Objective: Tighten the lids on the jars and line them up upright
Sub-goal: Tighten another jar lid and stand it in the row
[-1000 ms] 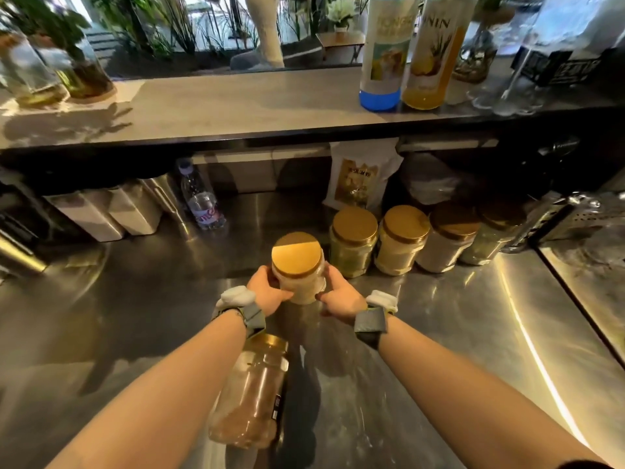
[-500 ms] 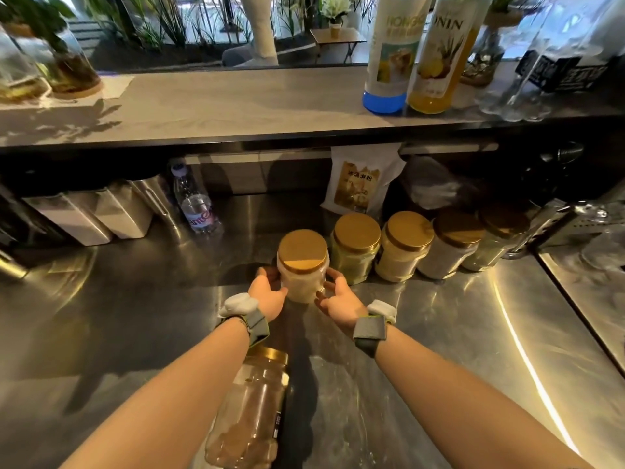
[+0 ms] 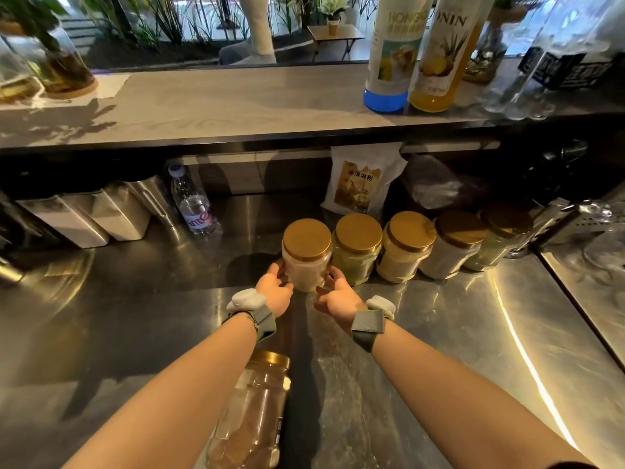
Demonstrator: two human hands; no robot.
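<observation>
The jar (image 3: 306, 265) stands upright, lid (image 3: 307, 238) up and long axis vertical, at the left end of the row (image 3: 406, 248), just beside its neighbour. The left hand (image 3: 275, 291) and right hand (image 3: 336, 297) cup its lower half, fingers curled round it (how firmly, I cannot tell). The step looks like lining it up. The lying jar (image 3: 252, 418) on the counter (image 3: 135, 316), lid pointing toward the row, likely needs tightening and standing next.

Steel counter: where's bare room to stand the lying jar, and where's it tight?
Free: the strip between the water bottle and the row's left-end jar; wide bare steel left of the left forearm; more in front of the row, right of the right forearm. Tight: the jar row, packed.
</observation>
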